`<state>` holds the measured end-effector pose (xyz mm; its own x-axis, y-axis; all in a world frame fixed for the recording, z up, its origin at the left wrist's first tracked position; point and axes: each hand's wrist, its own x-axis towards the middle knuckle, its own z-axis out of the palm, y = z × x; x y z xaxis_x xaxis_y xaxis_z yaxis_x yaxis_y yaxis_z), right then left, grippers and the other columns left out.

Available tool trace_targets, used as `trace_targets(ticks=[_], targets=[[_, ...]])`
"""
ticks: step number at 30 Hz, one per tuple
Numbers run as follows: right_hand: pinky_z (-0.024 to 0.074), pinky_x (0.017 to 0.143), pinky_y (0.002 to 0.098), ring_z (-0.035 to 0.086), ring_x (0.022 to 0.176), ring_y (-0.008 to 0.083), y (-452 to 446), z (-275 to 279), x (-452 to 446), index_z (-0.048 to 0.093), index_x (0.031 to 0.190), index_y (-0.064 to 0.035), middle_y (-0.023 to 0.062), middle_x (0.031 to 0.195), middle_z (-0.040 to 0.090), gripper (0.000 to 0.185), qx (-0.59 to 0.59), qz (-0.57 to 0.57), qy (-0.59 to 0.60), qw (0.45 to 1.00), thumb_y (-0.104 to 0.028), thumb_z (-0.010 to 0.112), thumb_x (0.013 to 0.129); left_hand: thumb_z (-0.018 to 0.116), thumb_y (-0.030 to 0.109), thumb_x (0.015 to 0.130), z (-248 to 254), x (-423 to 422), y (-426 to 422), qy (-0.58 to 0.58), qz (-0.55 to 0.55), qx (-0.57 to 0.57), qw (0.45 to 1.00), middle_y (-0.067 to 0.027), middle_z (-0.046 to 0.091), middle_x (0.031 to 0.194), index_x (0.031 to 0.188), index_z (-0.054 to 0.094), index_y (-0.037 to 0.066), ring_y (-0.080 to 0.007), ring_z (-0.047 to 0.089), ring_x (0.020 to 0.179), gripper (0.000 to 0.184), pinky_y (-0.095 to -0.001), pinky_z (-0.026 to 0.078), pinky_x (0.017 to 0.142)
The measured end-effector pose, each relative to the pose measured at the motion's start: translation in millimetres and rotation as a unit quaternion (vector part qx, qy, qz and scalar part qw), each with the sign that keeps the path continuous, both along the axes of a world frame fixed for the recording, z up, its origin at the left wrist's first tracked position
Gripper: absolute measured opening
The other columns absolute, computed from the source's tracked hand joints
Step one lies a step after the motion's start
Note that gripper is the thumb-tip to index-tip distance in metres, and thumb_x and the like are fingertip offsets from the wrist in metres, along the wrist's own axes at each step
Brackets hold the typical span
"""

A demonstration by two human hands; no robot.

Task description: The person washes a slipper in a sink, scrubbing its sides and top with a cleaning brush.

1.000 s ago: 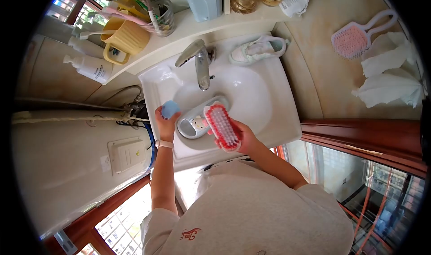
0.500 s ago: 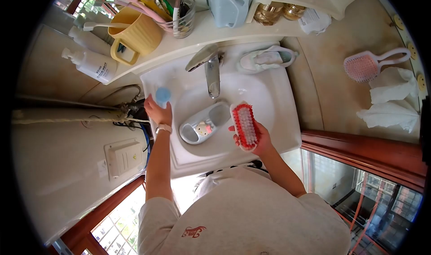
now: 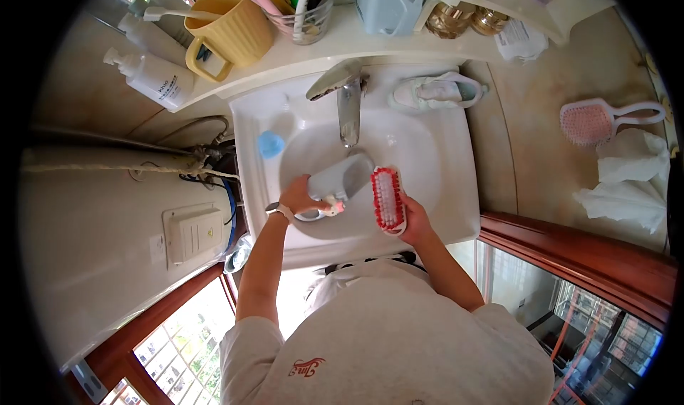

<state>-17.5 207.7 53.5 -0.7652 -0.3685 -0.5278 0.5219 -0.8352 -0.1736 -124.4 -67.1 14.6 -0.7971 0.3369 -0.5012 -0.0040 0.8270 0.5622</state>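
Note:
In the sink basin (image 3: pixel 420 213), my left hand (image 3: pixel 298 195) grips a grey slipper (image 3: pixel 340 177) that is tipped onto its side, its pale and pink decoration facing my body. My right hand (image 3: pixel 417 220) holds a brush (image 3: pixel 388 200) with red and white bristles turned up, just right of the slipper. A small blue round object (image 3: pixel 271 144) rests on the sink's upper left corner. Above the basin, the metal faucet (image 3: pixel 348 113) points down toward the slipper. A pale shoe (image 3: pixel 438 92) lies on the sink's back right corner.
Behind the sink, a shelf (image 3: pixel 299 59) bears a yellow cup (image 3: pixel 235 34), a glass holder (image 3: pixel 313 20) and a blue cup (image 3: pixel 388 9). A pump bottle (image 3: pixel 160 81) stands at the left. On the right lie a pink hairbrush (image 3: pixel 588 122) and tissues (image 3: pixel 627 173).
My left hand has set down the blue object on the sink corner, moved to the slipper and taken hold of it, tilting it. My right hand still has the brush.

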Motion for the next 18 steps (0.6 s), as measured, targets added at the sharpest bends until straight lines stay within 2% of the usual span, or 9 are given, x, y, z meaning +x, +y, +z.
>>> trace_targets(ticks=[2,4,6,7,9,11,14,15,18], targets=[[0.0491,0.077,0.0415,0.06,0.092,0.0276,3,-5,3,0.045,0.121,-0.0025,0.0152,0.107,0.058,0.043,0.023,-0.014,-0.004,1.0,-0.033,0.046,0.09,0.082,0.044,0.046,7,-8,-7,-0.071,-0.011,0.057,0.996,-0.0186,0.053,0.113,0.116,0.05,-0.002,-0.0332,0.052,0.104,0.09,-0.0391,0.042,0.09],[0.0492,0.077,0.0417,0.06,0.092,0.0276,5,-1,3,0.045,0.12,-0.0025,0.0153,0.106,0.058,0.043,0.028,-0.012,-0.001,1.0,-0.033,0.046,0.089,0.083,0.041,0.047,-1,-5,-8,-0.032,-0.009,0.066,0.997,-0.0168,0.051,0.116,0.115,0.051,-0.002,-0.0325,0.051,0.104,0.086,-0.0393,0.041,0.089],[0.0494,0.076,0.0418,0.06,0.091,0.0277,7,0,6,0.046,0.12,-0.0024,0.0153,0.106,0.059,0.043,0.033,-0.012,-0.001,0.999,-0.033,0.046,0.089,0.08,0.031,0.055,0,4,-8,0.161,0.01,0.023,0.987,-0.0157,0.051,0.116,0.113,0.053,0.002,-0.0334,0.05,0.104,0.071,-0.0404,0.041,0.088],[0.0495,0.076,0.0419,0.06,0.091,0.0278,9,-1,9,0.046,0.119,-0.0026,0.0153,0.106,0.059,0.043,0.031,-0.018,0.002,0.999,-0.033,0.046,0.089,0.08,0.031,0.055,0,1,-12,0.163,0.009,0.023,0.986,-0.0157,0.051,0.116,0.113,0.053,0.002,-0.0334,0.05,0.104,0.071,-0.0404,0.041,0.088],[0.0496,0.075,0.0419,0.06,0.09,0.028,13,-1,11,0.047,0.119,-0.0027,0.0153,0.106,0.059,0.043,0.028,-0.029,0.004,0.999,-0.033,0.046,0.089,0.069,0.014,0.065,-4,-8,-29,0.403,0.086,0.004,0.911,-0.0147,0.049,0.117,0.118,0.051,0.008,-0.0327,0.047,0.11,0.056,-0.0429,0.039,0.091],[0.0504,0.072,0.0407,0.06,0.087,0.0254,17,3,15,0.047,0.117,-0.0076,0.0107,0.101,0.059,0.034,0.029,-0.031,-0.023,0.999,-0.027,0.048,0.089,0.059,0.002,0.065,11,-26,-41,0.474,0.06,-0.1,0.873,-0.0125,0.049,0.118,0.119,0.051,0.012,-0.0314,0.044,0.114,0.055,-0.0438,0.035,0.095],[0.0501,0.073,0.0404,0.06,0.087,0.0255,21,-2,18,0.049,0.114,-0.0044,0.0117,0.099,0.06,0.034,0.024,-0.041,-0.02,0.999,-0.028,0.047,0.09,0.056,-0.001,0.063,14,-56,-60,0.481,-0.073,-0.171,0.857,-0.0098,0.049,0.12,0.126,0.046,0.012,-0.0291,0.046,0.111,0.064,-0.0424,0.033,0.096],[0.0497,0.074,0.0402,0.06,0.087,0.0252,19,0,17,0.049,0.113,-0.0027,0.0127,0.099,0.06,0.035,0.013,-0.051,-0.022,0.998,-0.029,0.046,0.09,0.056,-0.001,0.063,17,-62,-63,0.483,-0.075,-0.17,0.856,-0.0098,0.049,0.12,0.126,0.046,0.012,-0.0291,0.046,0.111,0.064,-0.0424,0.033,0.096],[0.0497,0.075,0.0423,0.061,0.087,0.0286,17,1,17,0.05,0.116,-0.0034,0.0156,0.102,0.061,0.04,-0.007,-0.074,-0.026,0.997,-0.033,0.043,0.09,0.061,0.007,0.067,20,-81,-68,0.377,-0.071,-0.172,0.908,-0.0104,0.049,0.122,0.131,0.04,0.012,-0.0281,0.048,0.11,0.067,-0.042,0.034,0.095]])
